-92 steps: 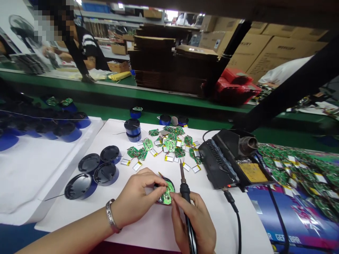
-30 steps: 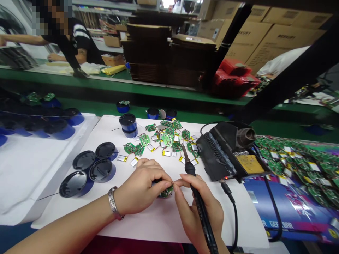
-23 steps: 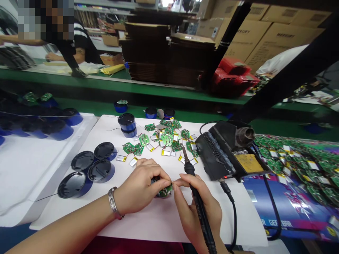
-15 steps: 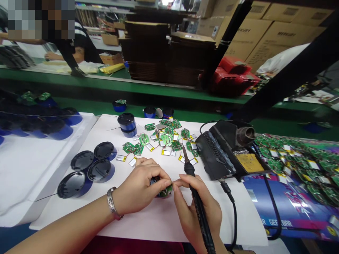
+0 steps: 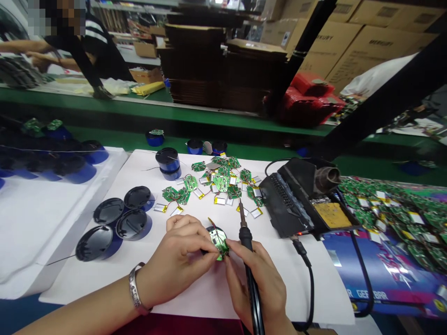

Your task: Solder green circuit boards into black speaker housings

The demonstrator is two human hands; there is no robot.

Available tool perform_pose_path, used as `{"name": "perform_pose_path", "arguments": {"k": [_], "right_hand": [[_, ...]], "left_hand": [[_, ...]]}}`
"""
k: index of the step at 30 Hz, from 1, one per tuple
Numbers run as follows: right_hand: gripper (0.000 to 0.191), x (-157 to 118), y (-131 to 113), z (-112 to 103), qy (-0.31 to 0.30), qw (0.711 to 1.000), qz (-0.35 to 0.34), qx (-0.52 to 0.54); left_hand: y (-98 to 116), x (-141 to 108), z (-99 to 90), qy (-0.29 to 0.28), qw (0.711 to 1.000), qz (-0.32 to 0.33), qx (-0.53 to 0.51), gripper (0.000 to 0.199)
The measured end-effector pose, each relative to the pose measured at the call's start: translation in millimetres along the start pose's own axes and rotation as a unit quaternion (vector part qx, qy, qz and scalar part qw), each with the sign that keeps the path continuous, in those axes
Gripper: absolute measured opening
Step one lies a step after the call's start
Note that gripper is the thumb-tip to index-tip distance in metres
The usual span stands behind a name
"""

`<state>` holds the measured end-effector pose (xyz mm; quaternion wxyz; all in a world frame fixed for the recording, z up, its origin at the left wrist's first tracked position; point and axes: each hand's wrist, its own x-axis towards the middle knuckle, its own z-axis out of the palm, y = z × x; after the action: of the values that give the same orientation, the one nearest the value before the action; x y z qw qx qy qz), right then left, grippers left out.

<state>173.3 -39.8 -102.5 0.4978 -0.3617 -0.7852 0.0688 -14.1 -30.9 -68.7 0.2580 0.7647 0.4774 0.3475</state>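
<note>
A green circuit board [image 5: 218, 236] sits over a dark round cup in front of me, a thin wire standing up from its far side. My left hand [image 5: 186, 251] is closed, thumb and forefinger pinching at the board's near edge. In my right hand [image 5: 260, 274] lies a black soldering iron [image 5: 246, 235], its tip pointing up and away from the board. The right thumb and a fingertip also touch the board's right edge. What the fingertips pinch there is too small to make out. Beyond are loose green boards [image 5: 221, 182] wired to small silver battery cells [image 5: 220, 201].
A black soldering station [image 5: 284, 200] with a yellow sponge [image 5: 331, 215] stands at right. Several black-topped blue cups [image 5: 131, 223] are at left. More boards [image 5: 387, 209] lie far right. Across the green ledge [image 5: 139, 104] a co-worker [image 5: 101, 51] stands near stacked cartons.
My hands have shifted lower and the left fingers have drawn back, so more of the circuit board and its wire shows. The soldering iron has moved slightly left and down.
</note>
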Motion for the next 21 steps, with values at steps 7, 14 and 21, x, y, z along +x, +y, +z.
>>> {"name": "perform_pose_path", "arguments": {"k": [7, 14, 21], "right_hand": [[0.047, -9.2, -1.4, 4.6, 0.007, 1.0, 0.007, 0.011], [0.049, -8.0, -7.3, -3.7, 0.0, 0.998, 0.055, -0.007], [0.026, -15.6, -18.6, -50.1, 0.089, 0.976, 0.199, -0.025]], "left_hand": [[-3.1, -7.2, 7.8, 0.005, 1.0, -0.015, 0.003, 0.016], [-4.1, -7.8, 9.8, 0.007, 1.0, -0.029, 0.002, 0.015], [-4.1, -6.8, 8.7, -0.008, 0.999, -0.045, -0.008, 0.016]]}}
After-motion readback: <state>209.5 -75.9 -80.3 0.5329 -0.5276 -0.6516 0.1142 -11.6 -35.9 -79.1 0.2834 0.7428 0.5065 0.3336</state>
